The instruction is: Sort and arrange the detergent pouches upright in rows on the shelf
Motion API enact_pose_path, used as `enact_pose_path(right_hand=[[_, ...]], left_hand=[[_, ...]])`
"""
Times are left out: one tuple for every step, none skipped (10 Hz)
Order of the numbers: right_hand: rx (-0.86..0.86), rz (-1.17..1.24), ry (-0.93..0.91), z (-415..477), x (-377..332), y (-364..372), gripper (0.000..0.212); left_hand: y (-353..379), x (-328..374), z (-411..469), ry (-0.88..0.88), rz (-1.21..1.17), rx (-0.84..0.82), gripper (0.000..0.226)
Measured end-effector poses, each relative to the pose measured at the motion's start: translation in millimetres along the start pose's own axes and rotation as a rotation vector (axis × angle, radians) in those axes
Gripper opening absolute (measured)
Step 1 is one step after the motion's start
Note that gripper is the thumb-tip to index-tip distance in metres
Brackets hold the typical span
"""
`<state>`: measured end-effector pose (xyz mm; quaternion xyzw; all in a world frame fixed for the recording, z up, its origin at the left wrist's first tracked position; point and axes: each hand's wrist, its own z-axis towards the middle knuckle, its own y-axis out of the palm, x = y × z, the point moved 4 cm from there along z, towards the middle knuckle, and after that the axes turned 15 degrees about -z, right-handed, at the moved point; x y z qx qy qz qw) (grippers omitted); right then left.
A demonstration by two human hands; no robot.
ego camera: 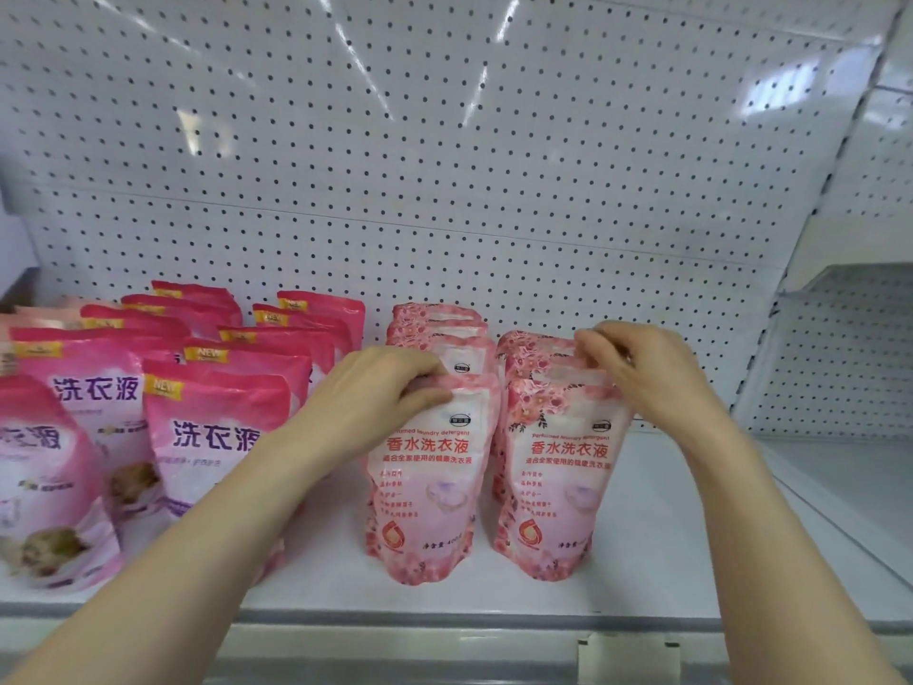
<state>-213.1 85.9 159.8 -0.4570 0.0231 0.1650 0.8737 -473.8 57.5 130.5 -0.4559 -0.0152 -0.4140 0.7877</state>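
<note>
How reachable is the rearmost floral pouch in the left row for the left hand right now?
Probably yes, but only from above: the left hand grips the top of the front pouch, and others in the row stand between it and the rearmost pouch. Nothing hangs over the row.

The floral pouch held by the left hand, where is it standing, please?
In the head view the floral pouch stands upright front-centre on the shelf, between the magenta pouches and a second floral pouch.
</note>
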Motion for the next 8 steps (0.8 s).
enact_pose_path(right_hand=[[-0.177,-0.109,0.006,30.9,11.3,7.7,0.007],[-0.345,-0.161,0.069,46.2,16.2,24.6,0.004],[-0.295,-0.200,0.117,53.0,15.1,30.9,0.014],[-0.285,-0.256,0.142,51.8,12.7,34.0,0.012],[-0.240,-0.229,0.126,45.6,6.8,25.3,0.011],[-0.088,-0.124,0.070,31.0,-9.3,8.8,0.011],[0.076,0.016,0.007,-1.0,-35.1,-13.8,0.011],[0.342,0.164,0.029,-38.5,-52.5,-47.6,0.012]], left_hand=[[1.7,-1.2,2.2,0.001,0.020,0.003,0.023],[3.1,-2.3,3.6,-0.005,0.025,0.004,0.022],[4.2,-3.0,4.2,-0.009,0.038,-0.002,0.022],[3.6,-3.4,4.7,-0.021,0.051,-0.002,0.029],[2.4,-0.4,2.0,0.014,0.066,0.006,0.031],[0.2,4.7,-5.4,0.083,0.119,0.068,0.015],[-7.8,6.9,-23.8,0.161,0.189,0.204,0.029],[-30.0,4.2,-46.0,0.178,0.238,0.314,0.032]])
